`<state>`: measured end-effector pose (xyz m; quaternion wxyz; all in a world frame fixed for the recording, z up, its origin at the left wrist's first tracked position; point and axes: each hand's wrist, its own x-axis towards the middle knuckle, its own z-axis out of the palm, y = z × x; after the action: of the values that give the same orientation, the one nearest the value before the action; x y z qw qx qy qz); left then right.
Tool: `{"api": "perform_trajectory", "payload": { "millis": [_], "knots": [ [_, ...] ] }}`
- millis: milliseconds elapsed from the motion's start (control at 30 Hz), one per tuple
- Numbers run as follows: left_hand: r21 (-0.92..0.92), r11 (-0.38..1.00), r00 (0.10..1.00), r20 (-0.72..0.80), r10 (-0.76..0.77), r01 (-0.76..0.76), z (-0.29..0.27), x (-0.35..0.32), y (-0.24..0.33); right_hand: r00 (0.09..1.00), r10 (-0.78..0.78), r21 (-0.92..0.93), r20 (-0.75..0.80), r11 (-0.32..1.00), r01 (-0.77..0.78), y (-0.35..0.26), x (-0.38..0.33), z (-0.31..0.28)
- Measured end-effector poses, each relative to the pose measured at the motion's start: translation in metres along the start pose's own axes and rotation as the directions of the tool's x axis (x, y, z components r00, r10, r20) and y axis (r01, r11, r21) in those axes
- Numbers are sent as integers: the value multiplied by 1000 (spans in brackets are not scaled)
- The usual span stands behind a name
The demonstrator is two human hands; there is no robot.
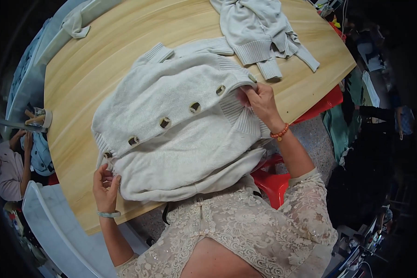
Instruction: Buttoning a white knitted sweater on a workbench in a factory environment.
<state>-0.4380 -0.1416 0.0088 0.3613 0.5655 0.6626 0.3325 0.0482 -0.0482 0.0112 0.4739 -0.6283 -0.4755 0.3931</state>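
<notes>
A pale grey knitted cardigan [185, 139] lies spread across the wooden table in front of me, with its row of dark brown buttons running slantwise over the front. My right hand [262, 104] is closed on the ribbed edge at the cardigan's right end, fingers tucked under the fabric near the last button. At the opposite end, my left hand [106, 187] pinches the cardigan's lower left edge, just below the leftmost button. The cardigan's near part hangs over the table edge toward my lap. Its ribbed cuffs show at the far side.
More pale knitwear [255, 32] lies at the far right of the wooden table [78, 92], and a small pale knit piece [75, 25] at the far left. A cup with wooden-handled tools [41, 118] stands left. A red stool [271, 183] is below; another person [14, 167] sits left.
</notes>
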Motion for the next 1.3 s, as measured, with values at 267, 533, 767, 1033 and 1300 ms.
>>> {"api": "perform_trajectory", "payload": {
  "millis": [267,533,767,1033,1300],
  "knots": [
    [-176,979,992,90,-89,104,-1,11,-13,863,-423,-597,275,629,498,-12,-16,9],
    [-283,959,996,93,14,13,-27,-2,8,873,-243,-188,423,919,347,-49,-36,-56],
    [-355,935,964,254,82,14,-11,-10,62,977,-176,-59,120,981,184,-33,-21,-137],
    [-329,944,998,60,9,11,30,0,21,827,-381,-239,413,831,502,-71,-62,58],
    [-450,864,956,67,286,-227,21,-7,22,571,-401,84,716,862,500,-65,-106,229]
  ]
}}
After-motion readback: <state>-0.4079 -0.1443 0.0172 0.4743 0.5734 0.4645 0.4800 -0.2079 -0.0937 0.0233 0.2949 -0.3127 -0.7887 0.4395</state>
